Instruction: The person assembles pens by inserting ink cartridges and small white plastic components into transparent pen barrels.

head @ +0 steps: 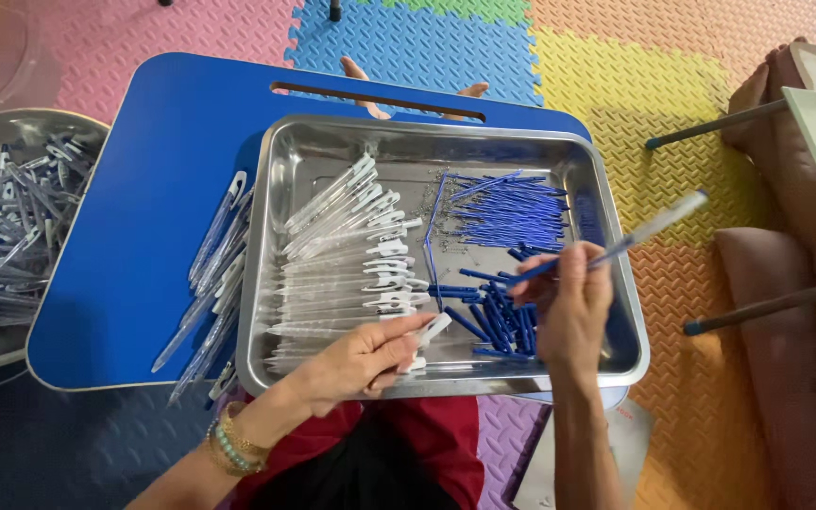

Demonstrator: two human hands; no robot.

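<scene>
From above, the person's right hand (570,307) pinches a pen (616,247) near its blue end, fingers closed round it, the clear barrel slanting up and out past the right rim of the steel tray (332,142). The left hand (365,357) rests at the tray's near edge, its fingers curled on a clear pen cap (433,329). Inside the tray, a heap of clear pen barrels (342,246) fills the left half and blue refills (512,212) lie bunched on the right, with what look like small springs (432,203) scattered between them, though they are too tiny to be sure. More clear pens (214,283) lie on the blue lap table (144,189) just left of the tray. A bowl of finished pens (11,217) sits on the floor, far left.
</scene>
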